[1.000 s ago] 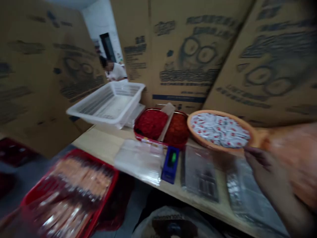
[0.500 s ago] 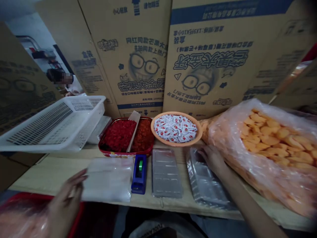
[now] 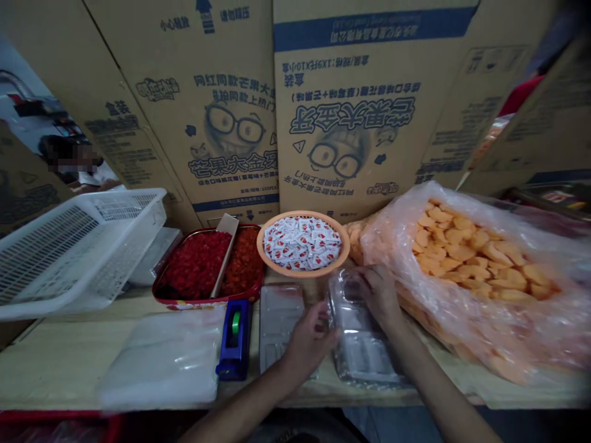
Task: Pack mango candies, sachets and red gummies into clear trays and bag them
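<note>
Slim, bare left forearm [image 3: 240, 411] and right forearm [image 3: 438, 387] across the bottom of the frame, ending in bare left hand [image 3: 310, 342] and right hand [image 3: 379, 294]; dim blue-grey trousers [image 3: 369, 424] along the lower edge.

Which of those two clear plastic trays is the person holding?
The right-hand tray, held by the right hand with the left hand against its edge; the other tray lies flat beside the blue tape dispenser.

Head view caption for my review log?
Left hand and right hand at a clear plastic tray beside a bag of orange snacks.
</note>
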`<state>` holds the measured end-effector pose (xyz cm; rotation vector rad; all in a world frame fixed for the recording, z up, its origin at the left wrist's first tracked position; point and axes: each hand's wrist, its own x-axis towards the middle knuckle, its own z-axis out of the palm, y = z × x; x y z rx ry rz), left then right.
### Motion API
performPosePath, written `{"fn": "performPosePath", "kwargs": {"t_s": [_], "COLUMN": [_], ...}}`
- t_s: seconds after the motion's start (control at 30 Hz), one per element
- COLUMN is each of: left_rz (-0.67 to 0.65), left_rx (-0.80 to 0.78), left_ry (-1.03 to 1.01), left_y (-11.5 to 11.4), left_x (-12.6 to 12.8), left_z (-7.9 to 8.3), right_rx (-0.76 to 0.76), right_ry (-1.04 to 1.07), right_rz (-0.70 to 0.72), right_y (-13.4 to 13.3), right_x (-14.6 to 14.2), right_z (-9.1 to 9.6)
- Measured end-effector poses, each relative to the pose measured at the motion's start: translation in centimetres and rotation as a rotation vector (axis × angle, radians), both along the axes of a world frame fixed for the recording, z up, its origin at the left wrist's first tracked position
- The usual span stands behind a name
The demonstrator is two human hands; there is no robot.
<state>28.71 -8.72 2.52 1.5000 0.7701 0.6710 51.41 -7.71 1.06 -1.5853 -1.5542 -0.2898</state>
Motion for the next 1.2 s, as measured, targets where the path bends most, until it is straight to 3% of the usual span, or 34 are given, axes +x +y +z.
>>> {"fn": "performPosePath", "kwargs": {"t_s": [0.13,0.4,0.47,0.6,0.8,0.93,1.03,1.13,1.2], "left_rz": [-0.001,0.037,0.107,0.286,0.423,0.368,0.311,0.284,0.258], "left_rx": [-0.179,-0.276,-0.167,0.262,0.352,0.135,-0.061,-0.215,-0.342], "left_ry": [-0.021,-0.134,-0.149,-0.030,0.056,0.005,-0.039,-0.054,-0.083], "left_y": [0.4,0.5,0.2,0.5,0.9,1.0,1.5,1.9,1.8], "left_x": [3.0,6.0,6.3,6.5,6.8,7.2,7.1,6.8,6.7], "left_z": [0.0,-0.2,0.1,0.2,-0.1,0.6,0.8,0.9,1.1], "right_rx": [0.025,0.098,0.069,0.037,0.031,-0.017,0.035,0.059,-0.130], "right_ry": [0.008,-0.069,-0.068,-0.045,0.054,0.057,0.045,0.011,-0.095], "right_rz": [0.005,0.001,-0.003,0.022,0.080,0.080,0.056,-0.214,-0.520], "right_y": [-0.8,-2.6,-2.8,-2.5,-1.4,-0.9,-1.2,-2.1,-3.0], "right_x": [-0.6,-1.1,-0.9,-0.3,0.3,0.0,0.9,4.8,8.6], "right_z": [2.0,5.5,5.7,5.4,3.9,2.8,3.3,5.5,7.3]}}
